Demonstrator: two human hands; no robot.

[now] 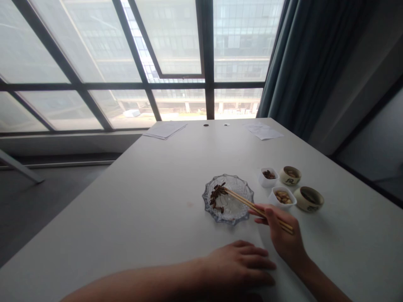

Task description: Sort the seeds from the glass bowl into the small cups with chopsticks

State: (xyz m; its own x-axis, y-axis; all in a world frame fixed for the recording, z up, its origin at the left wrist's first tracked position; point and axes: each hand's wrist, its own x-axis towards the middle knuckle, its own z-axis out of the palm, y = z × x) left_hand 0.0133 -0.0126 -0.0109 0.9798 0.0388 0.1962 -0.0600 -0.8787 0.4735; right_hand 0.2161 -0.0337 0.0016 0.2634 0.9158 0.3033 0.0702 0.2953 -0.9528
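Observation:
My right hand [281, 232] is closed around a pair of wooden chopsticks [248, 204]. Their tips reach into a clear glass plate [242, 209] and touch a small heap of dark brown bits [217, 196] at its left side. My left hand [241, 265] lies flat on the white table [141, 209] just in front of the plate, fingers stretched out and holding nothing.
Right of the plate stand two small white square dishes, one with dark bits [268, 176] and one with pale nuts [282, 197], and two round ceramic cups [290, 175] [309, 198]. Papers [164, 129] [263, 131] lie at the far edge by the window.

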